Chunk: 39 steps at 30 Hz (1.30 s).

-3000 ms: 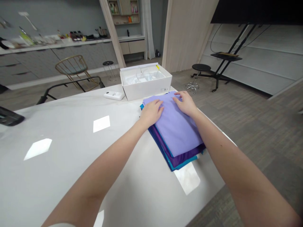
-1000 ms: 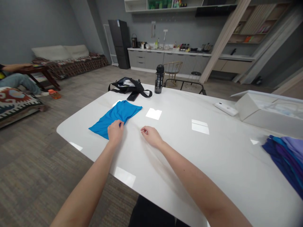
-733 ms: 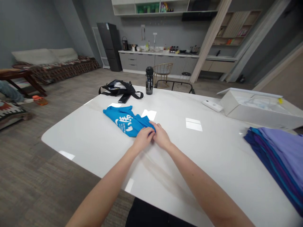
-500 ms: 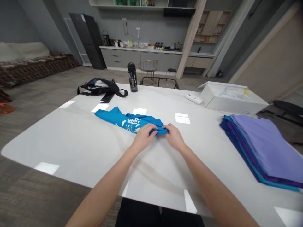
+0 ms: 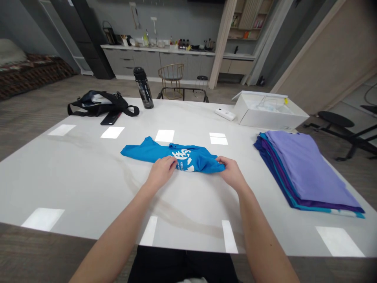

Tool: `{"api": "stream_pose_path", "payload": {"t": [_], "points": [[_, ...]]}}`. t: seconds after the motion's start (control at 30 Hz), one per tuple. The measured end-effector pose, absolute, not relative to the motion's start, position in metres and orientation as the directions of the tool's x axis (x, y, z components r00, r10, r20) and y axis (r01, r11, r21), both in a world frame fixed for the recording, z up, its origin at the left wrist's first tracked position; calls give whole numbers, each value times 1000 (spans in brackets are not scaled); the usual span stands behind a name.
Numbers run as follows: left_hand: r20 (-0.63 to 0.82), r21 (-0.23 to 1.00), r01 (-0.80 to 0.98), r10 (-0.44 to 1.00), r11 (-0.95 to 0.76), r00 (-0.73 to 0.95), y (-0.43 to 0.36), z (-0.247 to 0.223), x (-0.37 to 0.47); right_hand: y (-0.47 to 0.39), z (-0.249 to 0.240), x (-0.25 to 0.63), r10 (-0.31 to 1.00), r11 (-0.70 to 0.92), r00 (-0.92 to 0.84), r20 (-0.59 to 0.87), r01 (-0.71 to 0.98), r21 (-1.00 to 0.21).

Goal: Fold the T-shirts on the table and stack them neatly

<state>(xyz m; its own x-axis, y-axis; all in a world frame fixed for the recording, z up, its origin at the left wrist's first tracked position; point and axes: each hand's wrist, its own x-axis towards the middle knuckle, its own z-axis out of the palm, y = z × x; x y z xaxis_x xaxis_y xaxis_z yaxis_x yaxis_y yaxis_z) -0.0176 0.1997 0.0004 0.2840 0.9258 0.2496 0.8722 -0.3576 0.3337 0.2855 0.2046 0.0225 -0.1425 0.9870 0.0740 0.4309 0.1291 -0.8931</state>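
Left hand (image 5: 161, 172) has slid toward 9 o'clock along the blue T-shirt (image 5: 191, 154) compared with half a second ago, so it's now well apart from the right hand (image 5: 232, 171), and the shirt itself has shifted over toward 3. Clock's centred on the shirt btw, 12 pointing away from the person.

Biggest thing is the white marble-look desk (image 5: 73, 173) everything's sitting on. At 3 o'clock there's a folded stack of clothes (image 5: 309, 169), lilac on top with purple, teal and navy layers poking out underneath. Open white box (image 5: 262, 119) is between 2 and 3, just beyond the stack, with some see-through stuff inside. Shirt's around the middle of the desk, bunched into a long strip running 9 to 3, white lettering facing up. Black bag (image 5: 110, 104) sits at 10, gaping a bit, strap looped out. Dark water bottle (image 5: 145, 90) stands upright at 11. Hands next: right fingers are pinching the shirt's 3 o'clock end, left fingers are curled at its 6 o'clock edge, can't tell if they've got cloth between them. Phone (image 5: 109, 118) lies at 10, right by the bag, and a white handheld gadget (image 5: 225, 114) is at 2, just beside the box.
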Motion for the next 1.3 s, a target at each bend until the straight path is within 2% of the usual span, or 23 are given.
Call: {"api": "stream_pose_path", "payload": {"t": [0.07,0.17,0.2,0.23,0.27,0.33,0.4,0.43,0.5,0.57,0.63,0.7,0.77,0.83,0.9,0.93,1.0,1.1,1.17,1.3], "points": [[228,364,846,918,-389,324,194,0,-14,199,27,281,937,90,-345,-59,401,-912],[186,311,839,894,-446,406,187,-4,-5,192,33,274,733,56,-635,-244,414,-909],[163,291,848,896,-444,413,186,-5,-2,191,34,271,674,60,-687,-272,418,-907],[138,278,859,902,-431,408,186,-7,1,191,34,269,668,71,-694,-269,420,-905],[115,270,871,912,-411,394,187,-7,3,191,33,266,728,92,-644,-233,429,-899],[93,264,891,930,-368,357,189,-8,6,195,26,260,927,146,-370,-68,520,-842],[90,264,904,942,-336,324,191,-7,7,202,16,256,990,136,-74,118,688,-713],[92,272,906,946,-324,311,191,-7,7,206,11,255,987,112,-9,161,760,-640],[103,303,901,951,-309,292,192,-7,6,211,4,255,991,91,-23,134,840,-535],[135,352,883,950,-312,282,194,-9,5,213,3,256,992,122,-118,40,849,-515],[182,439,833,941,-337,285,197,-9,6,210,7,256,970,180,-241,-36,811,-556],[202,568,729,924,-380,325,199,-7,8,202,13,252,911,214,-391,-132,721,-659],[172,706,590,903,-392,394,198,-1,13,191,19,246,781,179,-572,-251,589,-788],[119,800,481,881,-358,458,192,6,17,181,25,239,592,82,-726,-350,486,-870],[84,835,432,855,-340,512,183,12,18,177,29,236,445,0,-804,-394,440,-898],[81,827,434,840,-357,537,178,14,17,176,30,237,430,-20,-814,-391,425,-905],[92,769,473,807,-430,584,169,16,12,180,30,243,541,-21,-772,-334,384,-923],[115,700,524,801,-485,588,162,15,2,188,26,255,789,108,-596,-152,378,-920],[125,714,529,828,-458,547,164,14,-4,192,22,260,840,237,-540,-46,442,-865],[150,771,534,914,-347,378,172,12,-10,193,13,254,850,419,-523,67,594,-687]]}}
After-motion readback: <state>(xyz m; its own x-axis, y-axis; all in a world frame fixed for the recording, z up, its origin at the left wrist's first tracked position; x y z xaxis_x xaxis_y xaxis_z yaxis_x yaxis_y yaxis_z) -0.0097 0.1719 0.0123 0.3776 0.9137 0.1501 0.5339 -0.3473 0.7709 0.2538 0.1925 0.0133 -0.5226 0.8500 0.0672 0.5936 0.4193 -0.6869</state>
